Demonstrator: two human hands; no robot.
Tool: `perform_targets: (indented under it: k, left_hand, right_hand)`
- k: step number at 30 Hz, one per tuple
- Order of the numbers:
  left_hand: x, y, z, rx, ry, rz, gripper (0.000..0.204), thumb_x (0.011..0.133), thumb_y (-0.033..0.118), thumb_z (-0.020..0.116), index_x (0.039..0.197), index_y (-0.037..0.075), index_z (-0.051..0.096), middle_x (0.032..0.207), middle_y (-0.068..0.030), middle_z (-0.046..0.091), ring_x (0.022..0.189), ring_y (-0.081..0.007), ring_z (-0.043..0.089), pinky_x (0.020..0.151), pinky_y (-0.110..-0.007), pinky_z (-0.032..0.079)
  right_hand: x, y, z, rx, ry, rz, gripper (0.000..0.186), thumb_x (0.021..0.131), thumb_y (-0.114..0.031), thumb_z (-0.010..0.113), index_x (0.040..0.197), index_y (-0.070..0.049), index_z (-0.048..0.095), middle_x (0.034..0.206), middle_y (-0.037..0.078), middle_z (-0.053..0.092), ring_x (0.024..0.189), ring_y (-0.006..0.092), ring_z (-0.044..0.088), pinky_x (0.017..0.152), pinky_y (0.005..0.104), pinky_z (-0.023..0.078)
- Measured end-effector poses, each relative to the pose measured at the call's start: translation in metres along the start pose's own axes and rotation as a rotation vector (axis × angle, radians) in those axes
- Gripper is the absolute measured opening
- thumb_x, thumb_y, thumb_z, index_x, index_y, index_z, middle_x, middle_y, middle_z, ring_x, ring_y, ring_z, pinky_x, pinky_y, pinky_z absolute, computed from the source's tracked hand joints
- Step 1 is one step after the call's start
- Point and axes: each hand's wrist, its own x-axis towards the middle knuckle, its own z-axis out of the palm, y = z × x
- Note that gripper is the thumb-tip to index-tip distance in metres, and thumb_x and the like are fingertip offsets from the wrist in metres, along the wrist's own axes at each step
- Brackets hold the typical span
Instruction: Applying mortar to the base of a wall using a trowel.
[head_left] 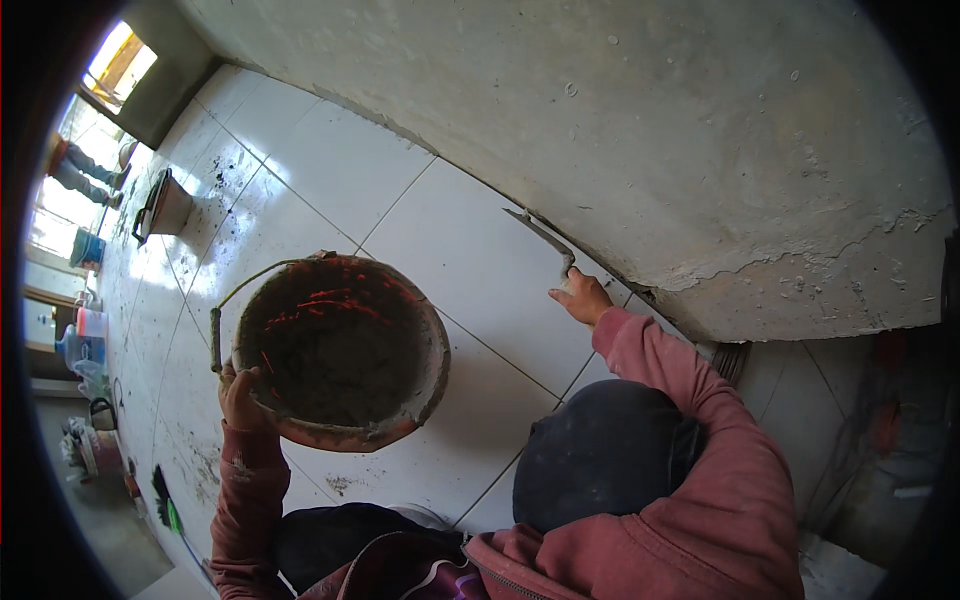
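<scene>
My left hand [242,398] is closed on the near left rim of a round bucket [436,345]. The bucket is crusted with dried cement, with reddish patches on its wall, and its wire handle [258,275] leans to the left. Dark grey wet mortar [345,365] lies inside it. Stretched out to the right, my right hand [583,297] is wrapped round the handle of a trowel [540,232]. The trowel's thin blade points away from me, along the joint between the tiled floor and the wall.
A plastered grey wall [700,130] with a cracked lower edge runs along the right. White tiles [300,150] cover the floor. Another bucket [167,207] stands at the far left, near a person's legs [85,172]. Several containers and a water jug [80,345] line the left side.
</scene>
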Motion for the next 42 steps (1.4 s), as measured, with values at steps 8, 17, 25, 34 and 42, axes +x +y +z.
perform_targets:
  k: [8,17,25,34,42]
  left_hand:
    - [0.008,0.003,0.026,-0.015,-0.046,-0.027,0.038,0.07,0.001,0.044,0.109,-0.002,0.046,0.099,-0.0126,0.055,0.087,-0.0223,0.057,0.079,-0.032,0.048]
    - [0.003,0.01,0.057,-0.076,-0.027,-0.027,0.035,0.07,0.001,0.048,0.105,-0.002,0.048,0.093,-0.0094,0.057,0.081,-0.0183,0.056,0.076,-0.029,0.046]
    - [0.013,-0.003,0.037,-0.041,-0.075,0.031,0.042,0.069,0.001,0.046,0.11,-0.004,0.047,0.097,-0.0112,0.057,0.088,-0.0206,0.057,0.08,-0.03,0.046]
    - [0.016,0.02,0.025,-0.142,-0.116,-0.045,0.052,0.061,-0.002,0.038,0.112,-0.009,0.047,0.104,-0.0175,0.055,0.091,-0.0259,0.057,0.081,-0.031,0.046]
    - [0.005,0.015,0.077,-0.324,-0.266,0.065,0.048,0.066,-0.002,0.038,0.113,-0.01,0.045,0.106,-0.0173,0.055,0.094,-0.0256,0.056,0.083,-0.031,0.045]
  right_hand:
    - [0.021,-0.002,-0.01,0.311,-0.119,0.207,0.046,0.076,-0.035,0.06,0.098,0.003,0.048,0.093,0.026,0.058,0.089,0.0385,0.057,0.077,0.0422,0.045]
    - [0.014,0.009,-0.001,0.025,0.028,-0.019,0.048,0.078,-0.034,0.058,0.101,0.006,0.046,0.094,0.028,0.057,0.09,0.0393,0.056,0.078,0.0422,0.045]
    - [0.01,0.004,-0.001,0.107,0.241,-0.138,0.047,0.077,-0.036,0.06,0.094,0.005,0.048,0.086,0.028,0.057,0.084,0.0422,0.056,0.072,0.0427,0.046]
    - [-0.042,-0.091,-0.042,0.633,-0.222,-0.223,0.028,0.079,-0.029,0.057,0.079,-0.002,0.049,0.06,0.004,0.05,0.048,0.0111,0.049,0.044,0.0267,0.04]
    - [-0.055,-0.135,-0.053,0.271,-0.576,-0.417,0.028,0.083,-0.025,0.049,0.088,0.003,0.052,0.068,0.014,0.058,0.062,0.0261,0.055,0.061,0.0343,0.044]
